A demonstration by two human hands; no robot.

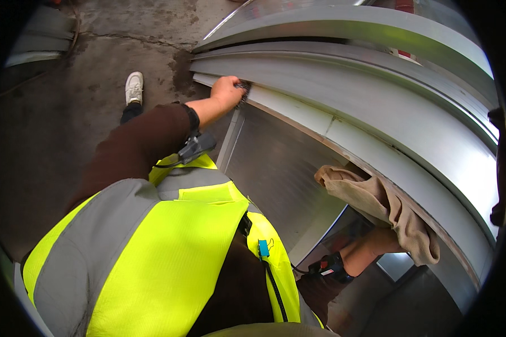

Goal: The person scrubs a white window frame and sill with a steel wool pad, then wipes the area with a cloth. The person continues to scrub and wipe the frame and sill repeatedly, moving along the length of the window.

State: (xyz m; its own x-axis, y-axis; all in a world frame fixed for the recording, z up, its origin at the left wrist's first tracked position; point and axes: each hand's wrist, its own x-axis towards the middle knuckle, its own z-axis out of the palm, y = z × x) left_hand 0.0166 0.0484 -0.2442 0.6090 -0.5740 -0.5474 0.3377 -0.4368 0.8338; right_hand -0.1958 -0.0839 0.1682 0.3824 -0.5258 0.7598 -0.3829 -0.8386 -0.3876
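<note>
My left hand (227, 90) is shut on a dark wire scouring pad (242, 89). It rests against the left end of a long pale ledge (305, 108). My right hand (387, 239) is at the lower right, largely covered by a tan cloth (358, 190). The cloth is folded and draped along the ledge's brown front edge, over the hand. Its fingers are hidden, so I cannot see whether they grip the cloth. Above the ledge, a broad silvery metal panel (396, 113) curves across the view.
Beneath the ledge is a dull metal panel (278, 168) beside a pale upright post (231, 137). Further metal sections (405, 29) rise behind. The concrete floor (105, 54) is stained and cracked, and a white shoe (134, 87) stands on it. Cabled devices (197, 147) are strapped to both forearms.
</note>
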